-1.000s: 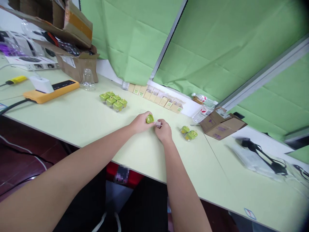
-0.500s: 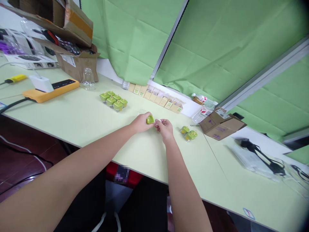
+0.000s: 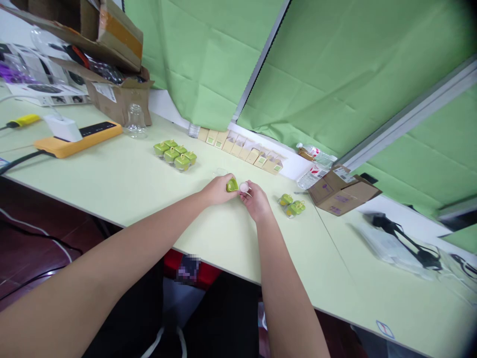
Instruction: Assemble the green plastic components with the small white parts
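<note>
My left hand (image 3: 219, 190) is closed around a small green cap (image 3: 231, 185), its hollow side facing up. Beside it, my right hand (image 3: 257, 199) pinches a small round white disc (image 3: 244, 187) at the fingertips, with a thin pale strip near the fingers. The two hands are almost touching above the table. Just behind my left hand lies a clear plastic piece (image 3: 219, 172), partly hidden. A group of green-capped clear containers (image 3: 175, 155) stands to the left, and a smaller group of green-capped containers (image 3: 291, 206) sits right of my right hand.
Small tan boxes (image 3: 242, 149) line the back of the table (image 3: 149, 199). An orange power strip (image 3: 82, 139), a clear jar (image 3: 136, 122) and cardboard boxes are at the left. Plastic bottles (image 3: 316, 166), a cardboard box (image 3: 341, 191) and a black strap (image 3: 406, 241) lie at the right.
My right hand has turned, so the white disc now shows its round face beside the green cap. My left hand stays nearly still with the cap.
</note>
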Action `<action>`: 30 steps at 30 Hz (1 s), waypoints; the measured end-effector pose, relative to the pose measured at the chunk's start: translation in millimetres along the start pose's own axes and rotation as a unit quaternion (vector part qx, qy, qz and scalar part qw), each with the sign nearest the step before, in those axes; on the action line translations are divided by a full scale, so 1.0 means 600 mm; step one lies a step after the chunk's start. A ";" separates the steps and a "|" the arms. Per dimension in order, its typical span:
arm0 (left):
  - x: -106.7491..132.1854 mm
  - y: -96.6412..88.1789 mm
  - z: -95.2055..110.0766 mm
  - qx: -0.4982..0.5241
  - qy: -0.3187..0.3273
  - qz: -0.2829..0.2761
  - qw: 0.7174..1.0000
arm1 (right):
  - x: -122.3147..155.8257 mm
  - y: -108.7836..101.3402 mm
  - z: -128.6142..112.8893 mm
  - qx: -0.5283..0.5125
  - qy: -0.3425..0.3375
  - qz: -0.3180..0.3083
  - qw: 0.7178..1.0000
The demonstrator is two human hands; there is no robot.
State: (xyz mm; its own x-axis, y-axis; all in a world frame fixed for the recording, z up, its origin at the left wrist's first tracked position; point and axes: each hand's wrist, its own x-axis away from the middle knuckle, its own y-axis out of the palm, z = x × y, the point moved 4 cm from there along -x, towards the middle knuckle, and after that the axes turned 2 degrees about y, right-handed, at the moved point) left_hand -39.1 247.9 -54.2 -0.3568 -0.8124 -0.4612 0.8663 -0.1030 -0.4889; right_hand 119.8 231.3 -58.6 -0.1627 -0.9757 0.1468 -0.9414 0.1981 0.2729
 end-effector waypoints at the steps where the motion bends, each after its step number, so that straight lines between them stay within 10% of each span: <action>1: 0.000 0.000 0.000 -0.001 0.000 -0.001 1.000 | -0.001 -0.001 0.000 -0.003 0.003 0.000 1.000; 30: 0.000 0.002 0.000 0.001 -0.001 -0.013 1.000 | 0.002 0.000 0.006 0.034 0.035 -0.024 0.999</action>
State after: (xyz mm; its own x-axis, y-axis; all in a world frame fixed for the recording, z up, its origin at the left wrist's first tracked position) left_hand -38.2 247.9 -54.7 -0.3780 -0.8107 -0.4472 0.8575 -0.1245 -0.4992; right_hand 118.8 229.6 -61.6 -0.0985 -0.9746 0.2014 -0.9658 0.1424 0.2167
